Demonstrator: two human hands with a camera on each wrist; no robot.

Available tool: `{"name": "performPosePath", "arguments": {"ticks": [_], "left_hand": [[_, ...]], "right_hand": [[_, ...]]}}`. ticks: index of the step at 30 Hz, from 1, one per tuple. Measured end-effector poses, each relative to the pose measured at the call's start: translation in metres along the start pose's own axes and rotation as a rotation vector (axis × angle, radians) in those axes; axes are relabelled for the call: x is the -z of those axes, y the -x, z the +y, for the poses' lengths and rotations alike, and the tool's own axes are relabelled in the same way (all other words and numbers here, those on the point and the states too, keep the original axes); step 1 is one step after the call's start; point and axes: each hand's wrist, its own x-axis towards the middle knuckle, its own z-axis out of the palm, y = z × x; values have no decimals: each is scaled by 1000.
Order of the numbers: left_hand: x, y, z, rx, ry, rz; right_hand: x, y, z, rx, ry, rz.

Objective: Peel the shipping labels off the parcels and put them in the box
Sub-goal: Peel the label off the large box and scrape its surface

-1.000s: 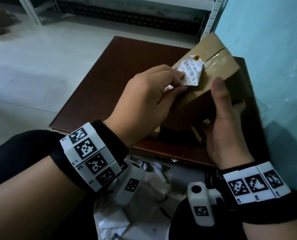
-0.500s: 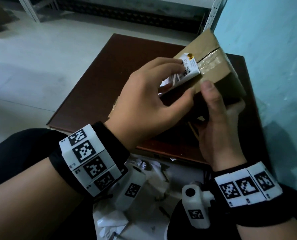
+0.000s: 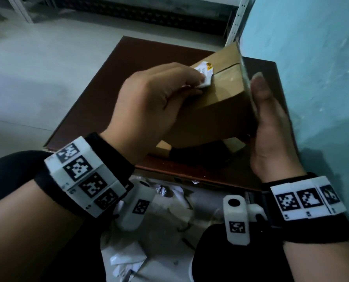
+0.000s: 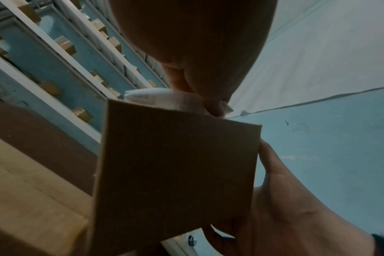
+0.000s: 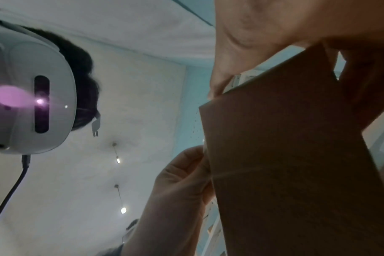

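A brown cardboard parcel [image 3: 220, 106] with a taped seam is held up over the table. My right hand [image 3: 265, 110] grips its right side, thumb along the near edge and fingers hidden behind it. My left hand [image 3: 198, 84] pinches the white shipping label [image 3: 207, 73], which is bunched and partly lifted off the parcel's top face near the seam. The left wrist view shows the parcel [image 4: 175, 173] from below with the label [image 4: 156, 97] curling above its edge. From the right wrist, the parcel [image 5: 285, 155] is seen between both hands.
A dark brown table [image 3: 149, 64] lies under the parcel, with another cardboard piece [image 3: 163, 148] near its front edge. Crumpled white papers and bags [image 3: 165, 226] lie between my knees. A turquoise wall [image 3: 316, 78] stands close on the right. Metal shelving runs along the back.
The parcel has turned and tipped in my right hand, showing its top face more. My left hand kept its pinch on the label, which is now more bunched.
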Motion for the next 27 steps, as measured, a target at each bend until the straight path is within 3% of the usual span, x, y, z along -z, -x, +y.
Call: {"name": "performPosePath", "arguments": {"ticks": [9, 11, 14, 16, 22, 27], "left_hand": [[2, 0, 5, 15, -4, -57], [0, 0, 7, 113, 73, -6], [1, -3, 10, 392, 428, 116], [1, -6, 14, 470, 575, 162], [-12, -3, 11, 217, 177, 140], [-15, -5, 2, 172, 104, 152]], "right_hand": [[-2, 8, 0, -111, 37, -171], [-3, 9, -1, -70, 12, -148], [-5, 12, 2, 55, -30, -66], [-9, 14, 3, 123, -27, -38], [-19, 23, 12, 280, 79, -19], [-26, 27, 19, 215, -2, 16]]}}
